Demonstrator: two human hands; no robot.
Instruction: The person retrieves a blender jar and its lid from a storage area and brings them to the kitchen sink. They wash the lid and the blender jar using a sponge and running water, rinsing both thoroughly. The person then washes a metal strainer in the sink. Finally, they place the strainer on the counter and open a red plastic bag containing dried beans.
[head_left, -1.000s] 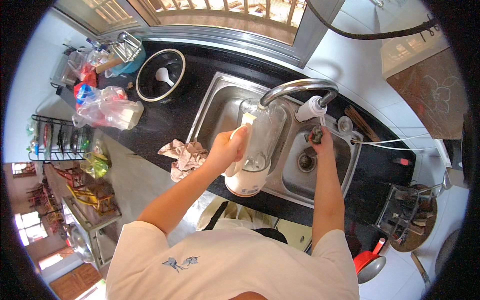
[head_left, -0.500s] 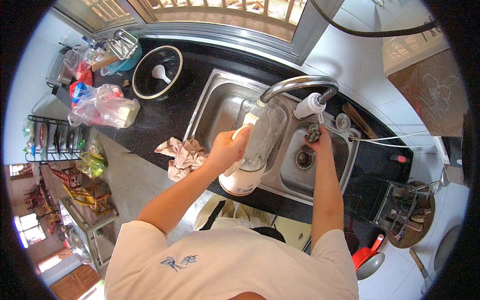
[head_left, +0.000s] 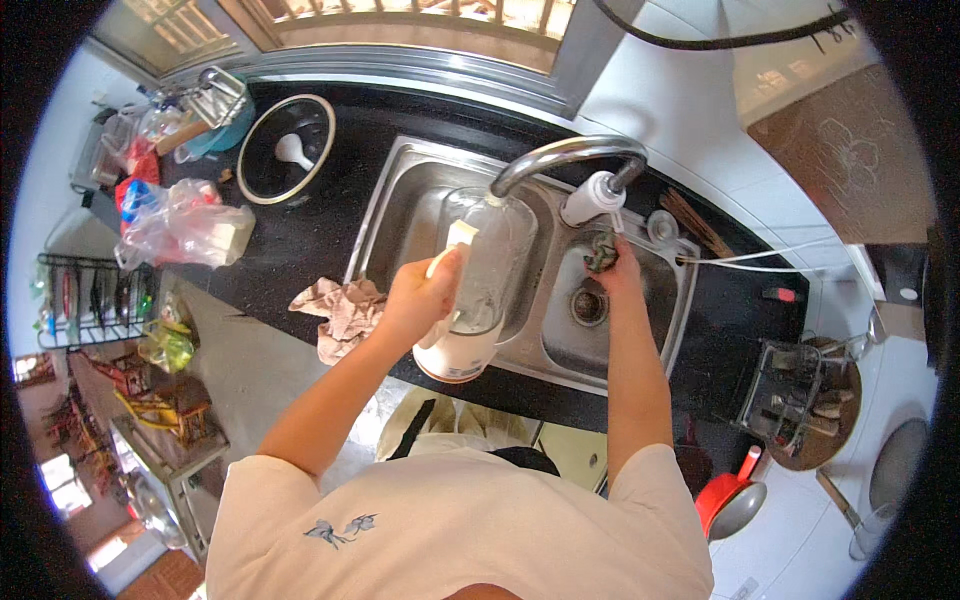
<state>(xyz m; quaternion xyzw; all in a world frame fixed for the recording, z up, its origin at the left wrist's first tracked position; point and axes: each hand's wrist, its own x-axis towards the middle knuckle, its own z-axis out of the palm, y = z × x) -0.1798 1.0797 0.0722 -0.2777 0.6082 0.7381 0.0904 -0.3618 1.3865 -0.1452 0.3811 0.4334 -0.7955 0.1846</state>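
Note:
My left hand (head_left: 422, 295) is closed around the pale handle of a clear blender jug (head_left: 490, 265) with a cream-coloured lower part. The jug stands tilted over the left basin of the steel sink (head_left: 372, 235), its mouth under the end of the curved tap spout (head_left: 570, 150). Over the right basin, my right hand (head_left: 624, 272) is closed on a dark greenish scouring pad (head_left: 601, 252). Its fingertips reach the small white lever under the white tap filter (head_left: 592, 200); whether they press it I cannot tell. Any water in the jug is hard to make out.
A crumpled pink cloth (head_left: 345, 312) lies at the counter's front edge, left of the sink. Farther left are a black bowl (head_left: 262, 165) with a white spoon and a plastic bag (head_left: 185, 225). On the right stand a wire rack (head_left: 780, 395) and a red-handled pan (head_left: 728, 490).
The whole view has shifted slightly, so the scene sits a little farther left. Both hands keep their grip, and the jug stays under the spout.

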